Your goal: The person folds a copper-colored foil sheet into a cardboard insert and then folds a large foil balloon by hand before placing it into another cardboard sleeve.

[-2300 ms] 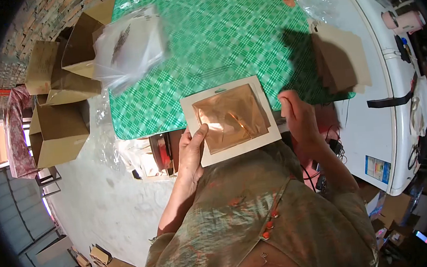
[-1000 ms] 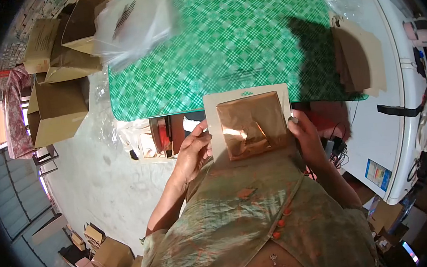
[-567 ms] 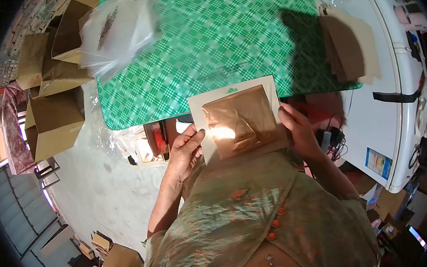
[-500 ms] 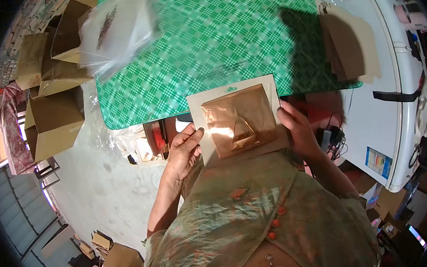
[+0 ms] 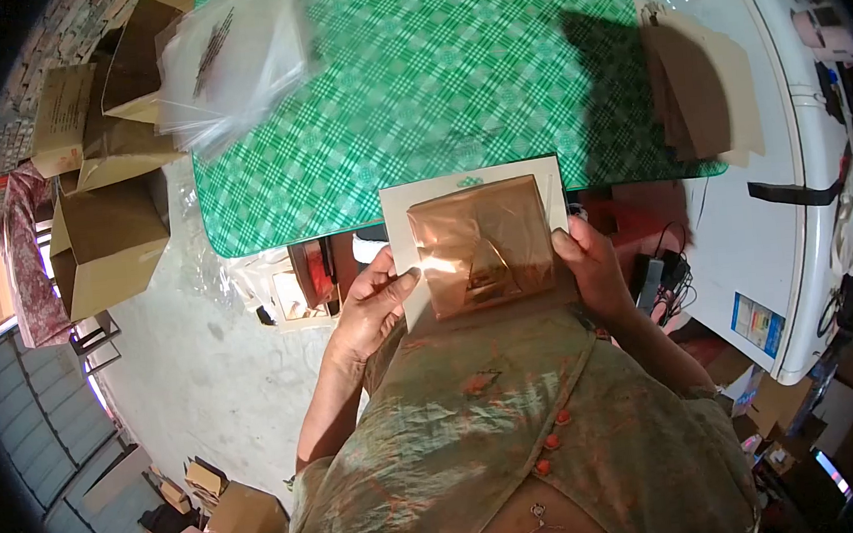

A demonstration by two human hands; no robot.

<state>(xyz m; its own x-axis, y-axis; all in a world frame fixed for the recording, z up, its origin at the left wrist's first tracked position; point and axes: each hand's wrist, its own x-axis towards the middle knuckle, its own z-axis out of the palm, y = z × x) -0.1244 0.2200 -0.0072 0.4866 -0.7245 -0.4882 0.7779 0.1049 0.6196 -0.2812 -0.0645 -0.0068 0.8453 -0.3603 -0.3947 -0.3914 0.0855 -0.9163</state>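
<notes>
A white square board (image 5: pixel 397 209) with a small green mark at its top edge is held level in front of my body, at the near edge of the table. On it lies a shiny copper-coloured square packet (image 5: pixel 480 242) with a crinkled, reflective surface. My left hand (image 5: pixel 374 301) pinches the board's left edge between thumb and fingers. At the right edge, my right hand (image 5: pixel 591 259) grips the board with its thumb on top. The fingers under the board are partly hidden.
The green checked table (image 5: pixel 432 76) bears a stack of clear plastic sleeves (image 5: pixel 240 66) at its far left and brown card sheets (image 5: pixel 698 90) at its right. Open cardboard boxes (image 5: pixel 114 236) stand at left. A white appliance (image 5: pixel 744 231) is on the right.
The board with its copper-coloured packet has turned slightly clockwise and shifted a little to the right. Both hands still hold its edges, my left hand having moved slightly right.
</notes>
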